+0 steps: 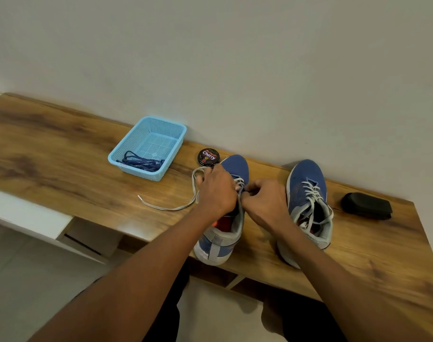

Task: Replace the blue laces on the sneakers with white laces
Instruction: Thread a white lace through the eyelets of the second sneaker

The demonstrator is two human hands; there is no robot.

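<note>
From the head camera, two bare forearms reach forward over a wooden tabletop (62, 154) set against a pale wall. Both hands meet over the left sneaker (225, 218), a blue shoe with grey trim standing near the front edge, toe toward the wall. The left hand (216, 191) is curled over the shoe's lacing area, its fingers bent around the white lace (168, 206) — one free end of that lace loops out past the hand and trails leftward across the tabletop. The right hand (264, 201) sits just beside it, its fingers (250, 192) pinched on a strand of the same lace over the eyelets; only the topmost crossings near the toe show between the two hands. The right sneaker (306, 208) stands well to the right, already threaded with white laces up its tongue, their ends loose around the collar. Near the wall, a light blue plastic basket (161, 127) holds the dark blue laces (141, 162) bunched in its near corner. A round black tin of Cherry shoe polish (208, 157) sits between the basket and the left sneaker's toe — and a black shoe brush (367, 206) lies at the far right.
</note>
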